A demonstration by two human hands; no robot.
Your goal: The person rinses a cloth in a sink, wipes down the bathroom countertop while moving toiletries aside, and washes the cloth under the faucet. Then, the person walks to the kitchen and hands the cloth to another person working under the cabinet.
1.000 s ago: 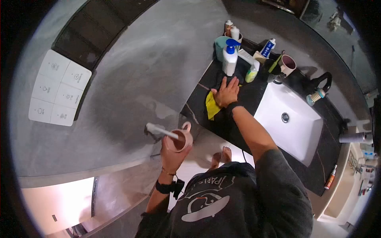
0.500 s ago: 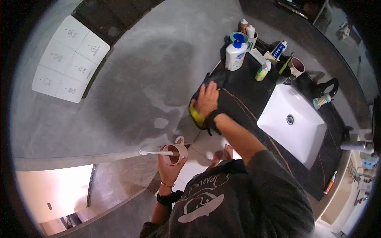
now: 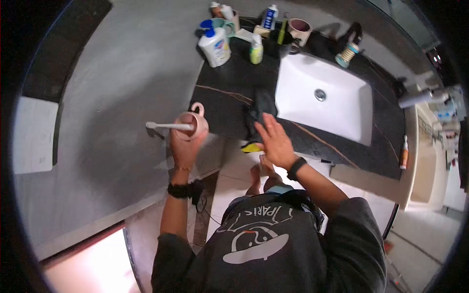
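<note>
A person's left hand (image 3: 184,150) gripped a pink mug (image 3: 197,133) clear of the dark countertop (image 3: 220,108), off its left end near the front corner, the fingers closed around the body of the cup. A white toothbrush (image 3: 168,126) leaned in the mug, its head jutting out over the rim, away from the counter. The right hand (image 3: 277,146) was spread wide and flat, palm down, at the front edge, just left of the white sink (image 3: 337,115). Beneath its thumb side, a yellow cloth (image 3: 251,147) showed at that same edge; how much of it lay under the palm, and whether the fingers pinched any of it, could not be told.

The scene pointed to a wiping stroke in hand, judged to have reached the front edge. The next move appeared to call for a firm palm over the cloth, so that it would not slip off the edge, and for a steady, upright hold on the mug, away from the wiping arm.

Toward the back left corner stood a blue-topped pump bottle (image 3: 216,51), with a small green bottle (image 3: 256,51) nearer the sink. An orange-and-white tube (image 3: 404,154) rested near the front right corner.
</note>
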